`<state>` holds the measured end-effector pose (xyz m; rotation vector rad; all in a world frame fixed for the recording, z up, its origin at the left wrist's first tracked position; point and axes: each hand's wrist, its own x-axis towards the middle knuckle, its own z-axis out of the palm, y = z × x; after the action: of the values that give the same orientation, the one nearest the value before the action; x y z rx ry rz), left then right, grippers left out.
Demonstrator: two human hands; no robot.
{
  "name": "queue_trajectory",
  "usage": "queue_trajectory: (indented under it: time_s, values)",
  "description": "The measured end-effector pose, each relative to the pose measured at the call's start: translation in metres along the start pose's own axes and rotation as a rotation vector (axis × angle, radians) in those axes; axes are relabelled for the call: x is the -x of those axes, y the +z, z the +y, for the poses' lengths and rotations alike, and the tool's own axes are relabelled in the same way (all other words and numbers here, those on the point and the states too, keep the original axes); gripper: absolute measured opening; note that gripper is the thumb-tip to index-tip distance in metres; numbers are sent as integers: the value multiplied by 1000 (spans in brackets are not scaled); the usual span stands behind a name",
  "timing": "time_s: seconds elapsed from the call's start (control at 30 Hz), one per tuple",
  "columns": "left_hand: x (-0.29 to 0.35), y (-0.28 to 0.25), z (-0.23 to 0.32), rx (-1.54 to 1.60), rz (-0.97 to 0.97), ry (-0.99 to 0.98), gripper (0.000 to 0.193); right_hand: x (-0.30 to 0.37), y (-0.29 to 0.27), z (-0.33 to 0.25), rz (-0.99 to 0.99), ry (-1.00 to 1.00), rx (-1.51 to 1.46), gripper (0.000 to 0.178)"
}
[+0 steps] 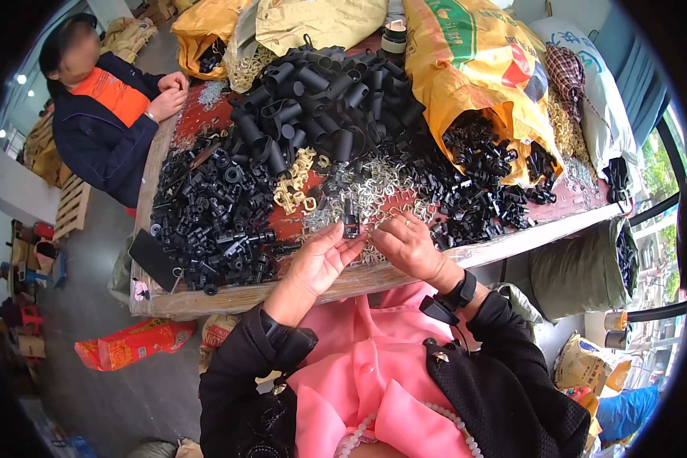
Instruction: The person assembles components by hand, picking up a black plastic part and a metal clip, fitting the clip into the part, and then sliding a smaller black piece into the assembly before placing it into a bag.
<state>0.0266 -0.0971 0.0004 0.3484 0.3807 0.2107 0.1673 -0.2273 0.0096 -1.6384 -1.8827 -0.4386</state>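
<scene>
Over the near edge of the table my left hand (327, 254) pinches a small black part (350, 222) upright between thumb and fingers. Close beside it, my right hand (409, 244) has its thumb and fingertips pressed together; anything between them is too small to make out. Just beyond both hands spreads a heap of small silvery metal clips (382, 187). Left of it lie several gold-coloured buckle-like pieces (294, 187). A big pile of black plastic fittings (214, 206) covers the table's left side, and small black parts (481, 217) lie to the right.
Black tube-shaped pieces (313, 84) are heaped at the back. A yellow woven sack (466, 84) spills black parts at the right. The wooden table edge (343, 286) runs before me. Another person (103, 114) stands at the far left, hands together. A red bag (133, 343) lies on the floor.
</scene>
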Motion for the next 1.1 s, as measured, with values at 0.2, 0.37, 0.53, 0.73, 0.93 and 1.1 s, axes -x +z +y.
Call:
queue_trajectory:
  time_s: [0.2,0.37,0.53,0.73,0.93,1.1]
  values:
    - [11,5,-3,-49,-24,-11,9,-1,-11,-8,34,-7,-36,21]
    - [17,5,-2,-97,-17,-7,10,0,-14,-15,-15,341,-481,10]
    - [20,6,-1,-144,-17,-4,13,-8,-18,-20,-24,794,-1241,12]
    - [21,12,-2,-229,-57,-8,17,-14,-15,-28,36,745,-1308,14]
    - [26,18,-2,-273,-74,-37,17,-16,-22,-34,69,563,-871,8]
    - [31,18,-6,-315,-137,-32,26,-18,-32,-41,73,332,-504,9]
